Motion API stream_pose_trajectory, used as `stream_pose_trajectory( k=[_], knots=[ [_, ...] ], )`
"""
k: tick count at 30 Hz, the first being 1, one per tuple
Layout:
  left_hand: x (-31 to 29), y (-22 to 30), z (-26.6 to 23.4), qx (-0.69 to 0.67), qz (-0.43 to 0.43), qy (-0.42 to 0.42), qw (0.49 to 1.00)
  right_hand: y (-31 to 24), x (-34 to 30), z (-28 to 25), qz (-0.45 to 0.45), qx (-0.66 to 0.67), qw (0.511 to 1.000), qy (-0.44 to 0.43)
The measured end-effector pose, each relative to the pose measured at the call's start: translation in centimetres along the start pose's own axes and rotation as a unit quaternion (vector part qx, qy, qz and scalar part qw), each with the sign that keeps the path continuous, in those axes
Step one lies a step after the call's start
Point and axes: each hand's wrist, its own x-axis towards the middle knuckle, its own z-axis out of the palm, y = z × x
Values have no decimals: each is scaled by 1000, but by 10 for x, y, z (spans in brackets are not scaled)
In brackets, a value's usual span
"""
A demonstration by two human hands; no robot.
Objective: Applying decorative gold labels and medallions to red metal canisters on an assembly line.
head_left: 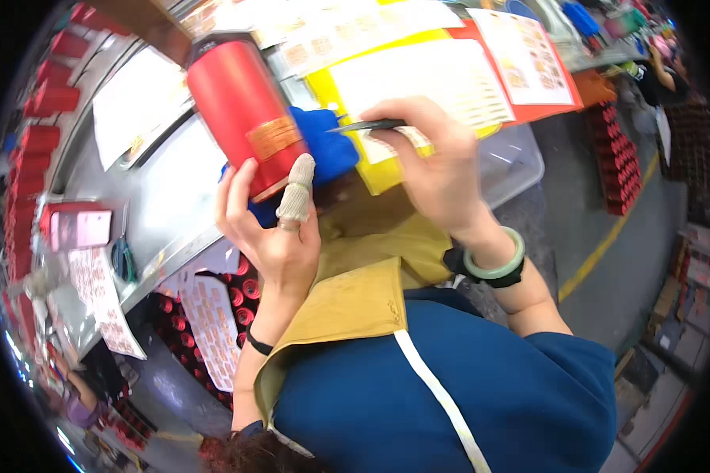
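A red cylinder (241, 102) with a dark end and a gold patterned patch (274, 137) lies tilted on a blue cloth (323, 146). At its near end, my left hand (272, 240) has its fingers curled around the rim, steadying it; one finger wears a knitted cream finger cover (296, 189). My right hand (438, 158) pinches a slim dark tool with a thin silver point, which looks like tweezers (379, 124). The point hovers over the blue cloth, to the right of the gold patch, apart from the cylinder. Slight blur softens the right hand.
White printed sheets on a yellow folder (371, 169) and a red folder (572, 93) lie beyond my right hand. A clear plastic bin (521, 162) stands at right. Scissors (123, 256) and sticker sheets (102, 299) lie on the left. Several red cylinders stand stacked at right (614, 158).
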Motion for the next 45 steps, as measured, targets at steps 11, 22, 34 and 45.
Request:
stream_pose_trajectory(
  k=[11, 22, 34, 45],
  knots=[
    [24, -12, -2, -96, -31, 34, 994, -10, -4, 22, -196, -35, 975, -94],
    [5, -34, 1, -177, -114, 24, 977, -7, -2, 25, -233, -40, 966, -103],
    [0, -39, 1, -151, -137, 4, 979, -8, 0, 25, -228, -31, 967, -109],
    [12, -42, 0, -122, -27, 38, 991, -8, 3, 25, -218, -27, 970, -104]
  ],
)
